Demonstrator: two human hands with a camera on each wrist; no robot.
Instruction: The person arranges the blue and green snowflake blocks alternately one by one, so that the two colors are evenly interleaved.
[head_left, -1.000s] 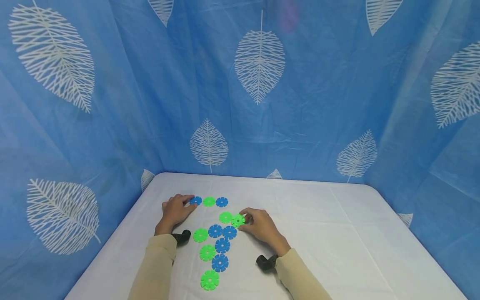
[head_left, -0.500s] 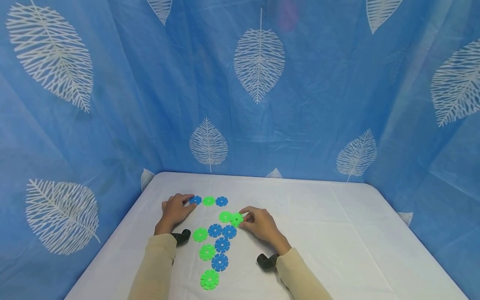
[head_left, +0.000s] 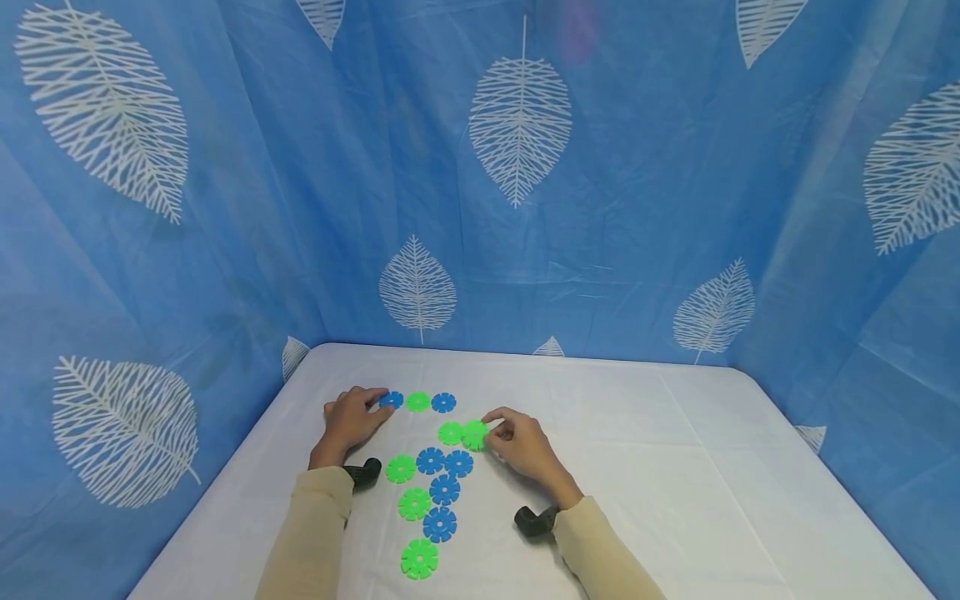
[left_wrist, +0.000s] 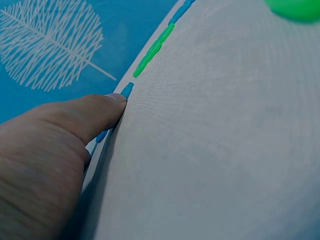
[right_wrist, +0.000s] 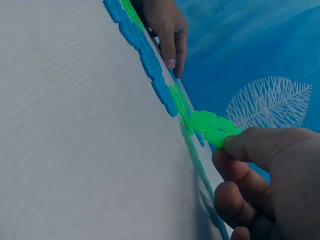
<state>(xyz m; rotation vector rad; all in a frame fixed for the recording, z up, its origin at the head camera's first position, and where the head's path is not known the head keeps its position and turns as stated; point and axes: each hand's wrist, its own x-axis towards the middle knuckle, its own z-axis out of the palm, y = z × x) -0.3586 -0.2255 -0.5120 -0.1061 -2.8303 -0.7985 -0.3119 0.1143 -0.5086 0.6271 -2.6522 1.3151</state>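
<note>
My right hand (head_left: 521, 444) pinches a green notched plastic disc (right_wrist: 215, 128) between thumb and fingers. In the right wrist view the disc is tilted and raised off the white cloth. Just left of it in the head view lies another green disc (head_left: 450, 433). My left hand (head_left: 354, 419) holds a blue notched disc (head_left: 392, 401) flat on the table by its edge, its thumb (left_wrist: 107, 112) against the rim. That disc ends a row with a green disc (head_left: 417, 402) and a blue disc (head_left: 443, 403). The left fingers are partly hidden in the left wrist view.
Nearer the front lie several discs: blue ones (head_left: 439, 524) in a bent line and green ones (head_left: 419, 559) to their left. A white cloth covers the table (head_left: 637, 467). Blue leaf-patterned curtains (head_left: 600, 208) hang behind and at both sides.
My right hand has shifted slightly away from me with the green disc, whose tilt has changed. My left hand and the discs on the table have kept their places.
</note>
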